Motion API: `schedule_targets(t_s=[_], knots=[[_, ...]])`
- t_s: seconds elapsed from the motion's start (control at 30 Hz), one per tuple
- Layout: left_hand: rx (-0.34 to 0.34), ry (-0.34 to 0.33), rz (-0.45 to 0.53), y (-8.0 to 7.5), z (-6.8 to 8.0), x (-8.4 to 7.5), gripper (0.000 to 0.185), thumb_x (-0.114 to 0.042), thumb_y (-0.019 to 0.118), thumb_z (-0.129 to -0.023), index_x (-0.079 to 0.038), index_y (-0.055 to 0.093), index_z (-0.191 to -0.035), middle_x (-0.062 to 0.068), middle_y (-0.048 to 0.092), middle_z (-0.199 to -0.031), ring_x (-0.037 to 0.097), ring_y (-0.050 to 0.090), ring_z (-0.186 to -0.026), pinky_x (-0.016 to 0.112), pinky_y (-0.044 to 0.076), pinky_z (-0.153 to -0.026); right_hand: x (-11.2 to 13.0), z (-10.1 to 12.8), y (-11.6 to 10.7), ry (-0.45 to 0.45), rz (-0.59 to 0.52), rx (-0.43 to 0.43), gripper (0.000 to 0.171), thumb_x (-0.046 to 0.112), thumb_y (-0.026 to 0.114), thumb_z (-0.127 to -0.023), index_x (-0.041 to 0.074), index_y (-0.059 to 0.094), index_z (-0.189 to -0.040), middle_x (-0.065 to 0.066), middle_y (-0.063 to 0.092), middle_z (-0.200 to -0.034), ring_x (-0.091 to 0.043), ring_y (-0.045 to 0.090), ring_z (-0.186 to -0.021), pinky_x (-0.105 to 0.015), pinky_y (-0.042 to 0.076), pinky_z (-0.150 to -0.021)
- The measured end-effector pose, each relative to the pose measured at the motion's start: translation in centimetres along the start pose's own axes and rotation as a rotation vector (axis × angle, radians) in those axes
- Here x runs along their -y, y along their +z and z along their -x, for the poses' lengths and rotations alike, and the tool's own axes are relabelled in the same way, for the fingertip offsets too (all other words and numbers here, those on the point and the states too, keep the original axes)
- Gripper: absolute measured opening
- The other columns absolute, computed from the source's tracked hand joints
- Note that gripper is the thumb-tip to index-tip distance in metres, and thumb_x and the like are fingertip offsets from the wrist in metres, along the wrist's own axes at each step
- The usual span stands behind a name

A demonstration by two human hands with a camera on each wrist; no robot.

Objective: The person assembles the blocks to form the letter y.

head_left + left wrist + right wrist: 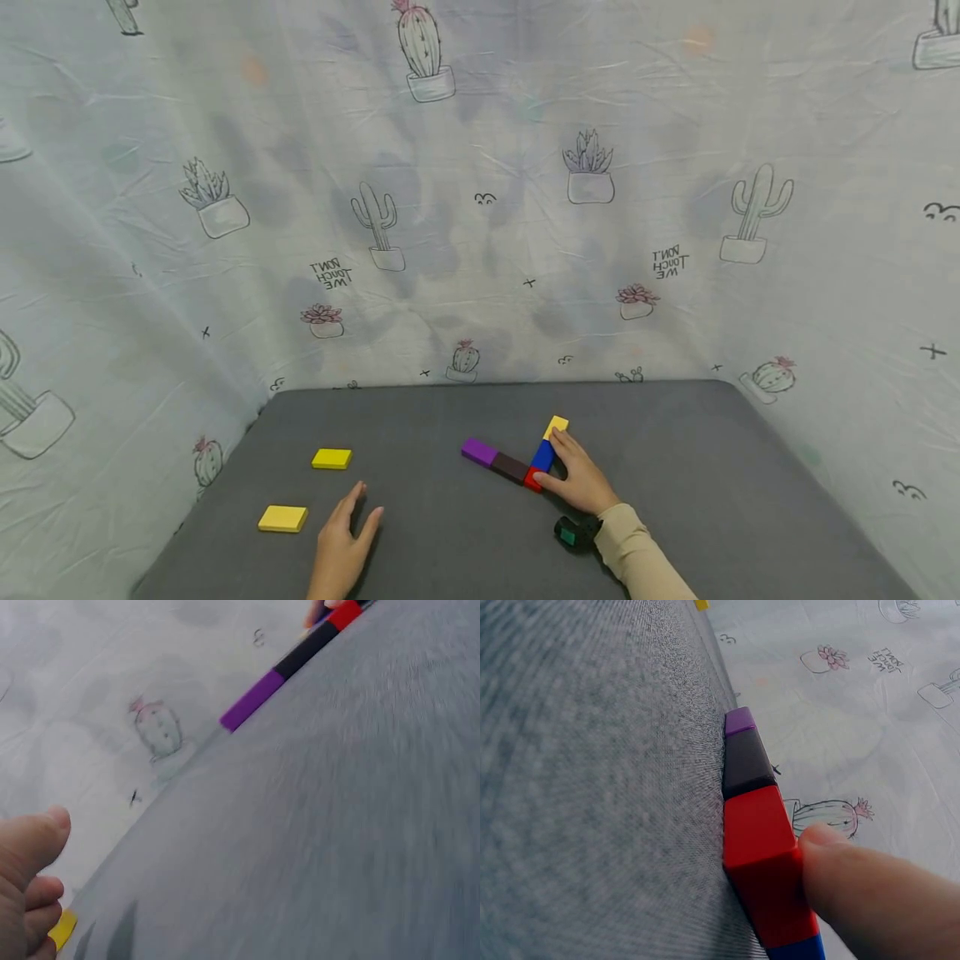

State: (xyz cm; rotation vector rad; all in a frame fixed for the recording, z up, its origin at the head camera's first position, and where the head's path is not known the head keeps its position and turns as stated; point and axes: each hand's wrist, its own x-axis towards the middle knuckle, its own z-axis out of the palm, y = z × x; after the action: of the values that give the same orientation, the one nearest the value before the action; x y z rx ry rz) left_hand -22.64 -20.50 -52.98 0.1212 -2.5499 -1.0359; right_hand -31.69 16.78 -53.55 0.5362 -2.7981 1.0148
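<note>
Head view: a V of blocks [510,468] lies on the grey table [435,533], opening away; its purple-ended leg runs far-left, its yellow-ended one, gripped by the right hand [581,478], far-right. The left hand [345,537] is relaxed, uncurled. Left wrist: the purple end [253,701] points lower-left. Right wrist: thumb [862,881] touches the red block [761,825].

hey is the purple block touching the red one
No, the dark block sits between the purple block and the red block.
</note>
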Motion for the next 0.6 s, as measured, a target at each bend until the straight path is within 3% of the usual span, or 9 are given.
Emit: schedule_targets(t_s=[0.17, 0.4, 0.5, 0.6], knots=[[-0.099, -0.053, -0.051, -2.0, 0.6, 0.8, 0.058, -0.025, 0.066, -0.09, 0.005, 0.046, -0.136, 0.026, 0.055, -0.129, 0.043, 0.052, -0.118, 0.057, 0.042, -0.096, -0.1, 0.0, 0.1, -0.001, 0.005, 0.002, 0.083, 0.049, 0.064, -0.085, -0.003, 0.036, -0.143, -0.019, 0.029, -0.153, -0.039, 0.025, -0.141, -0.058, 0.028, -0.11], [-0.404, -0.019, -0.09, -4.7, 0.9, 3.0, 0.056, -0.013, 0.072, -0.084, 0.008, 0.049, -0.131, 0.029, 0.056, -0.122, 0.047, 0.053, -0.109, 0.06, 0.043, -0.086, -0.1, 0.0, 0.2, 0.008, -0.004, 0.007, 0.083, 0.049, 0.064, -0.085, -0.003, 0.037, -0.143, -0.019, 0.029, -0.153, -0.039, 0.024, -0.141, -0.058, 0.027, -0.11], [-0.446, -0.07, -0.114, -5.7, 0.8, 3.9, 0.057, -0.014, 0.069, -0.086, 0.009, 0.047, -0.132, 0.031, 0.054, -0.124, 0.048, 0.051, -0.109, 0.061, 0.042, -0.087, -0.2, 0.0, 0.3, 0.004, -0.006, 0.004, 0.083, 0.049, 0.064, -0.085, -0.003, 0.037, -0.143, -0.02, 0.029, -0.153, -0.039, 0.025, -0.141, -0.058, 0.028, -0.11], [-0.418, -0.163, -0.134, -6.5, 0.7, 5.0, 0.059, -0.022, 0.064, -0.09, 0.011, 0.043, -0.135, 0.034, 0.05, -0.126, 0.05, 0.048, -0.111, 0.063, 0.039, -0.091, -0.1, 0.0, 0.3, 0.006, -0.012, 0.008, 0.082, 0.048, 0.064, -0.085, -0.003, 0.036, -0.144, -0.019, 0.028, -0.153, -0.039, 0.024, -0.141, -0.058, 0.027, -0.11]])
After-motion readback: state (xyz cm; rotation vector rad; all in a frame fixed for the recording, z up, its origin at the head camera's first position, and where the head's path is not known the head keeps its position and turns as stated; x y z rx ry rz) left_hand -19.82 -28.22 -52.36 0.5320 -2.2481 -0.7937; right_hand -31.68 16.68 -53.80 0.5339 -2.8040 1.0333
